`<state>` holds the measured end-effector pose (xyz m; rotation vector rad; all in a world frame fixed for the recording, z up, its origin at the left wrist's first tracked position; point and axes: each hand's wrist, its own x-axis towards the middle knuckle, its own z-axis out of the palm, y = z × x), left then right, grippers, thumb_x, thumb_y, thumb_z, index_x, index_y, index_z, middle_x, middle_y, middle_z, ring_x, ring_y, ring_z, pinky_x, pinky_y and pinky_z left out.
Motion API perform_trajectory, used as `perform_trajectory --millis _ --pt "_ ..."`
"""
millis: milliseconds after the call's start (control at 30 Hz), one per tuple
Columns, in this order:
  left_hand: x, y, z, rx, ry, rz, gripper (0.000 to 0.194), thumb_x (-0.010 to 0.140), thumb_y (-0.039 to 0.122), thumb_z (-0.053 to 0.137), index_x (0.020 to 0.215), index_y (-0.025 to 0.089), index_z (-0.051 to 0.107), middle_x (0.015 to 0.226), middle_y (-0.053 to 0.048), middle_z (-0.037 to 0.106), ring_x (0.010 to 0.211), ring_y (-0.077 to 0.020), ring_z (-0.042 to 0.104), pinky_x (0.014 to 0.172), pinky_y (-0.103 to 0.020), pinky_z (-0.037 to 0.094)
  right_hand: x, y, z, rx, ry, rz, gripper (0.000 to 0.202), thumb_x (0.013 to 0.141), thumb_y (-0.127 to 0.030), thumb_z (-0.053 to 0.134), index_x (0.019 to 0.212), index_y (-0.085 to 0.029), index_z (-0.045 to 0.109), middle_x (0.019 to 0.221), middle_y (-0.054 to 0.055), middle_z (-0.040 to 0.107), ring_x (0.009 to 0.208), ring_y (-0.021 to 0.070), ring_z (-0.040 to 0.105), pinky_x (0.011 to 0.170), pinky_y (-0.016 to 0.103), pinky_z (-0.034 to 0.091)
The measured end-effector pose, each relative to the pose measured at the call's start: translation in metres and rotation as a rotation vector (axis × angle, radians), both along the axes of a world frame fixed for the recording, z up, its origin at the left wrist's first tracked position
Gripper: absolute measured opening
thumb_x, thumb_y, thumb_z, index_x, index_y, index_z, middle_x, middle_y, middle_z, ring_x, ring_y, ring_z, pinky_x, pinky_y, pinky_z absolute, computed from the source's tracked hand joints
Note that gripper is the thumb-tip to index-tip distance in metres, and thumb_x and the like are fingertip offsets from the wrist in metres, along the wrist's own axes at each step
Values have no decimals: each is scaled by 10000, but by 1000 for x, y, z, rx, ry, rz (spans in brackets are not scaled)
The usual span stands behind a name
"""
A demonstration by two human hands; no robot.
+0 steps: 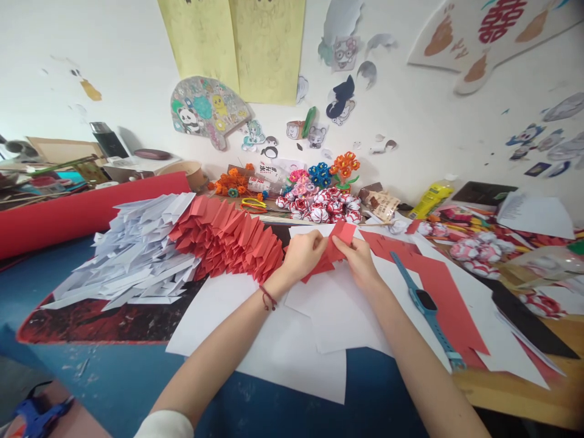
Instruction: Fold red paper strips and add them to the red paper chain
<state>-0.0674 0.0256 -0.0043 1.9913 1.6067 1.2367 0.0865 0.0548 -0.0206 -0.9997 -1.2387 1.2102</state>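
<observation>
I had the red paper piece [343,233] just off the middle of my feed toward 4 o'clock — right hand [359,261] pinching it, thumb flat on its face, left hand [303,252] curled tight on its 9 o'clock edge. From the hands, a folded red pile [228,237] crowded 9, red-and-white flowers [331,205] hemmed 12, and a blue watch [425,300] sat at 4. Roomiest was 6 — flat white sheets [301,356], edges against blue tabletop [369,401].
</observation>
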Motion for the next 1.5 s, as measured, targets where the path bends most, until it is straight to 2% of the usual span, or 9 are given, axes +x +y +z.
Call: perform_trajectory --millis 167,433,600,733,867,1000,1133,1333,1500 --pt "-5 1 5 73 -62 19 181 915 345 519 881 202 625 774 -10 693 689 -142 619 668 -235 407 -6 -7 1 4 -134 163 424 650 -506 807 850 -139 735 785 60 708 680 187 622 624 298 493" --pt "-5 -3 4 75 84 105 131 906 272 534 836 202 618 792 -8 692 687 -150 612 654 -251 391 -4 -2 -8 123 -305 88 460 708 -585 724 606 -151 608 563 -6 525 527 115 428 464 242 299" --pt "-8 -7 7 252 300 153 101 911 236 544 841 209 611 859 -16 679 799 -166 599 693 -283 367 -8 -3 -10 158 -353 128 482 719 -608 696 614 -148 596 576 -2 506 532 112 398 472 248 280" --pt "-9 -7 7 376 422 92 192 940 259 518 799 197 633 871 -45 669 865 -184 576 726 -306 360 -7 -4 -9 182 -377 126 501 726 -614 680 589 -153 541 556 -17 452 529 102 360 474 244 252" --pt "-9 -5 9 378 245 30 269 943 338 529 753 184 638 817 -33 664 813 -164 563 726 -284 384 -5 -5 -8 199 -398 131 498 760 -612 644 617 -144 552 583 -10 469 541 104 373 482 242 270" --pt "-11 -4 15 234 -34 -39 259 905 335 582 716 173 656 721 -5 654 681 -122 540 650 -243 387 -4 -7 -7 224 -431 129 481 770 -593 641 635 -136 582 577 -12 463 533 103 364 482 244 263" --pt "-14 0 15 97 -250 -115 181 839 329 659 784 162 703 769 -9 697 647 -103 539 633 -217 408 -4 -7 -6 251 -458 114 465 788 -572 628 622 -141 582 564 -22 430 527 98 343 483 246 246" --pt "-16 7 8 -74 -318 -133 263 809 408 669 800 153 729 806 -37 722 662 -116 564 618 -220 414 -4 -9 -5 271 -485 106 459 794 -567 624 626 -141 601 563 -20 438 520 97 342 482 247 248" --pt "-18 9 6 -68 -300 -134 272 810 406 659 795 146 738 778 -37 720 662 -120 553 609 -224 397 -4 -11 -3 254 -465 122 446 783 -572 635 679 -138 643 586 -5 487 531 110 384 489 248 286"
